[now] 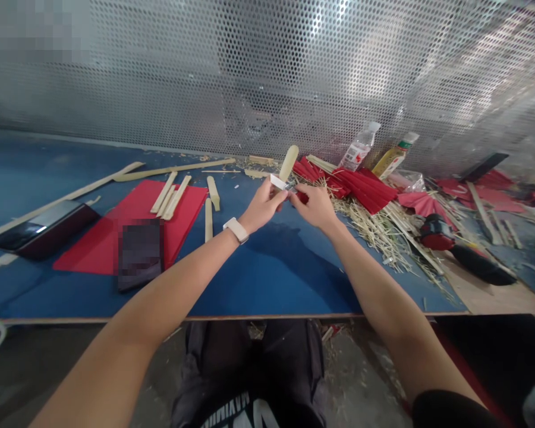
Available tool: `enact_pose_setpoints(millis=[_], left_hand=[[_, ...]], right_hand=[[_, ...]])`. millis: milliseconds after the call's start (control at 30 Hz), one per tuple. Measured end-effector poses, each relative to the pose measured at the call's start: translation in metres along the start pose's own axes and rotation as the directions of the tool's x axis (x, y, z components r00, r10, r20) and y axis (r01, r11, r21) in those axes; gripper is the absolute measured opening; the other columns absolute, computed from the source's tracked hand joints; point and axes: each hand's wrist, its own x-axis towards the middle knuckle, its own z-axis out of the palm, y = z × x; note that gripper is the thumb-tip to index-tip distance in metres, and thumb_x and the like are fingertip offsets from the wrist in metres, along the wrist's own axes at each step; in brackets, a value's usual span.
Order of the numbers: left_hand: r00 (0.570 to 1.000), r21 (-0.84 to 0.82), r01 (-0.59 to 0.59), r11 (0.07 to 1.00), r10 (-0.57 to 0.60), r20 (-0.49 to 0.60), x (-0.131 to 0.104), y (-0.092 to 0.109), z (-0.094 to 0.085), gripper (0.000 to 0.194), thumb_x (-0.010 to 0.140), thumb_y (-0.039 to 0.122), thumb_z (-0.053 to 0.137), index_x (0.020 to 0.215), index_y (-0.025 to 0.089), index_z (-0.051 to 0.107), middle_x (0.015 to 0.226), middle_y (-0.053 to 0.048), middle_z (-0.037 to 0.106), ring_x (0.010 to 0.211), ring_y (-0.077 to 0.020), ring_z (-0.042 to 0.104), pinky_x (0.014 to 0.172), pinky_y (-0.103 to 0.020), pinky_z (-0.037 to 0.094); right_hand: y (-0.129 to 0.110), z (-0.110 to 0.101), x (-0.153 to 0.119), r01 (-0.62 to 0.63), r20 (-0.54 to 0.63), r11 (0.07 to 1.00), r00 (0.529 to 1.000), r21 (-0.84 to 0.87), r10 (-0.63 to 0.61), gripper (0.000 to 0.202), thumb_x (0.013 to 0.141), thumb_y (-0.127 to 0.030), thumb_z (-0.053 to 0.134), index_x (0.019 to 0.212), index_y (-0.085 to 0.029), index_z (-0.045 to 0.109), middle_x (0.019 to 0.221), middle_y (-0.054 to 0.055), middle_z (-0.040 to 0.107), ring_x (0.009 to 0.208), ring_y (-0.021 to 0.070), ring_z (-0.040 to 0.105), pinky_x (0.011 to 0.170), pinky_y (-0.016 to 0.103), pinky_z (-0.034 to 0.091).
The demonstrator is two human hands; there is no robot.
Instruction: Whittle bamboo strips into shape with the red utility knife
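Observation:
Above the blue tabletop, both hands meet at a pale bamboo strip with a rounded upper end. My left hand is closed around its lower part and wears a light wristband. A small white piece, perhaps paper or tape, sticks out by the left fingers. My right hand is pinched close against the left fingertips, at something small and shiny; what it is cannot be made out. Left of the hands, short bamboo pieces lie on the table.
Red sheets carry bamboo strips and a phone. A dark device lies left. Rightward are pleated red paper, bamboo shavings, two bottles and a power tool. Perforated metal stands behind.

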Motion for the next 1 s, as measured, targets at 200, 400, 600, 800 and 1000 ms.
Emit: enact_pose_setpoints(millis=[200,400,600,800,1000], left_hand=[[1.000,-0.011,0.021,1.000,-0.021,0.006,-0.003,-0.002,0.003,0.022,0.107,0.035,0.072,0.111,0.024,0.053,0.078,0.003,0.056,0.060,-0.0127,0.055,0.057,-0.029,0.047],[0.997,-0.049,0.074,0.996,-0.074,0.002,-0.007,0.000,0.005,0.023,0.108,0.034,0.071,0.111,0.023,0.051,0.077,0.005,0.050,0.055,-0.0096,0.047,0.051,-0.026,0.039],[0.994,-0.087,0.109,0.990,-0.109,-0.001,-0.007,0.002,0.006,0.028,0.109,0.040,0.072,0.116,0.024,0.049,0.075,0.008,0.043,0.054,-0.0077,0.041,0.053,-0.025,0.037],[0.984,-0.110,0.178,0.978,-0.176,0.034,-0.008,0.007,0.003,0.024,0.109,0.038,0.068,0.114,0.026,0.047,0.076,0.008,0.043,0.050,-0.0062,0.034,0.046,-0.023,0.028],[0.987,-0.087,0.155,0.984,-0.151,0.050,-0.008,0.005,0.002,0.024,0.111,0.039,0.065,0.107,0.027,0.045,0.075,0.008,0.044,0.047,-0.0065,0.035,0.044,-0.023,0.030]], right_hand=[[-0.002,-0.001,0.000,0.000,0.003,1.000,1.000,0.007,0.000,0.041,0.108,-0.050,0.054,0.075,-0.026,0.052,0.066,0.004,0.058,0.066,0.0228,0.055,0.069,0.036,0.033],[-0.002,-0.003,0.001,-0.017,0.057,1.000,0.998,-0.018,0.018,0.044,0.110,-0.051,0.053,0.075,-0.026,0.050,0.068,0.004,0.058,0.066,0.0219,0.052,0.068,0.036,0.031],[-0.001,-0.005,0.000,0.005,0.075,0.997,0.997,-0.072,0.000,0.038,0.111,-0.050,0.050,0.086,-0.025,0.064,0.075,0.007,0.067,0.069,0.0244,0.058,0.069,0.036,0.029],[-0.004,-0.008,0.000,0.021,0.083,0.994,0.996,-0.107,-0.012,0.041,0.113,-0.053,0.049,0.089,-0.025,0.068,0.073,0.007,0.069,0.068,0.0256,0.059,0.067,0.036,0.028],[-0.001,-0.010,0.000,0.031,0.104,0.993,0.994,-0.116,-0.019,0.042,0.113,-0.053,0.049,0.087,-0.024,0.066,0.070,0.007,0.066,0.066,0.0250,0.058,0.066,0.035,0.028]])
